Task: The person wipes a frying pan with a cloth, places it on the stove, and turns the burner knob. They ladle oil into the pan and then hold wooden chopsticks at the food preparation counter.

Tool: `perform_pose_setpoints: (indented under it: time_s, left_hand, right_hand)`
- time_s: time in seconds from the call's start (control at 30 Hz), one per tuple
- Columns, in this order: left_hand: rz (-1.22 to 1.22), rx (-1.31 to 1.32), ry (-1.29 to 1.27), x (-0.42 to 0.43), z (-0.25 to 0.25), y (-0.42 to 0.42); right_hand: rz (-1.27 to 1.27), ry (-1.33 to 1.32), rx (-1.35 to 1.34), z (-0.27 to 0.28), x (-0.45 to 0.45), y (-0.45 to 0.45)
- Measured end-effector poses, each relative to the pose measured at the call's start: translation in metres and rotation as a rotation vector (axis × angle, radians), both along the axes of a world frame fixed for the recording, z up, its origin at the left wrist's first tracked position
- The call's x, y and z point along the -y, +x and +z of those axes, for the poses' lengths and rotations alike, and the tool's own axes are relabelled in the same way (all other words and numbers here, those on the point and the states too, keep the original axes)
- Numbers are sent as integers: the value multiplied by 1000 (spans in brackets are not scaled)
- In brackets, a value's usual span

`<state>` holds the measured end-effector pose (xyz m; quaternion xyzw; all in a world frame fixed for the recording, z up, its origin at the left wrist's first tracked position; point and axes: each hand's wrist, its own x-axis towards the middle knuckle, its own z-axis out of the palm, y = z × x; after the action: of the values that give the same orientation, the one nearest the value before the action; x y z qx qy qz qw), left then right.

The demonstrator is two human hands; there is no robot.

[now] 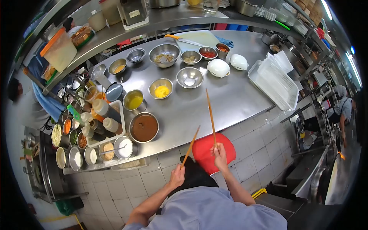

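My left hand (177, 176) is closed around the lower end of one wooden stick (191, 145). In my right hand (219, 156) is a second, longer-looking wooden stick (211, 115), its tip over the steel table (191, 111). Both hands are in front of the table's near edge, apart from each other. Beyond them stand a bowl with yellow egg (161, 91), an empty steel bowl (189, 78) and a bowl of brown sauce (144, 127). A red stool seat (207, 159) lies below and between the hands.
White baskets (276, 82) stand at the table's right end. Squeeze bottles (112, 125) fill a tray at left. A knife (184, 40) rests by the cutting board (199, 40). Shelves (172, 17) cross above. Another person (343, 109) is at far right.
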<state>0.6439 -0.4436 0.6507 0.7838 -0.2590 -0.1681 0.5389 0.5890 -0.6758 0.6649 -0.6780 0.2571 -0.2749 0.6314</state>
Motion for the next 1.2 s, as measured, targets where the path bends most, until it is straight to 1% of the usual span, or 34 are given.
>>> perform_pose_setpoints:
  time_s: [0.03, 0.07, 0.13, 0.17, 0.2, 0.23, 0.27, 0.33, 0.4, 0.47, 0.53, 0.57, 0.63, 0.73, 0.77, 0.83, 0.93, 1.0, 1.03, 1.1, 1.17, 1.2]
  left_hand:
    - [14, -53, 2, -3, -2, -1]
    - [8, -49, 3, -1, -2, 0]
    - [82, -76, 42, 0, 1, 0]
    - [84, -71, 45, -1, -16, 3]
    - [45, -115, 207, -3, -47, 9]
    - [9, -160, 370, -3, -64, 15]
    - [18, -153, 373, -1, -53, 19]
    - [-27, -82, 522, 4, -15, 23]
    - [9, -110, 482, 4, -5, 26]
    - [35, -168, 423, 6, 12, 32]
    - [60, -158, 384, 6, 9, 37]
    - [78, -163, 351, 6, 8, 39]
    - [102, -177, 358, 8, 9, 44]
    - [111, -183, 371, 12, 8, 51]
    - [90, -165, 383, 14, 8, 53]
    - [103, -153, 376, 18, 8, 58]
    - [125, -144, 358, 24, 9, 63]
    - [146, -149, 337, 30, 13, 64]
    - [149, -127, 342, 33, 17, 65]
    - [164, -106, 347, 35, 27, 60]
    - [131, -33, 290, 35, 34, 55]
    - [155, -39, 280, 34, 30, 54]
  right_hand:
    - [-6, 1, 3, 15, 12, 13]
    - [15, 5, 2, 39, 22, 23]
    - [35, 15, 1, 70, 32, 29]
    - [-1, -103, -35, 81, 35, 32]
    - [-35, -221, -72, 87, 39, 35]
    - [-72, -241, -61, 87, 40, 35]
    - [-67, -237, -52, 81, 40, 35]
    - [-166, -380, 36, 59, 38, 34]
    - [-97, -296, -260, 15, 37, 12]
    - [-10, -376, -426, -69, 37, -18]
    - [49, -285, -471, -80, 31, -28]
    - [59, -288, -457, -76, 30, -25]
    - [76, -149, -444, -61, 22, -15]
    - [70, -124, -364, -67, 23, -1]
    - [75, -180, -373, -63, 27, 3]
    - [98, -170, -383, -58, 36, 13]
    - [145, -183, -386, -26, 46, 25]
    - [131, -5, -382, -5, 47, 26]
    - [140, -10, -379, 0, 47, 26]
    - [111, -19, -181, 8, 45, 25]
    - [131, -51, -172, 13, 40, 22]
    - [148, -89, -170, 13, 41, 17]
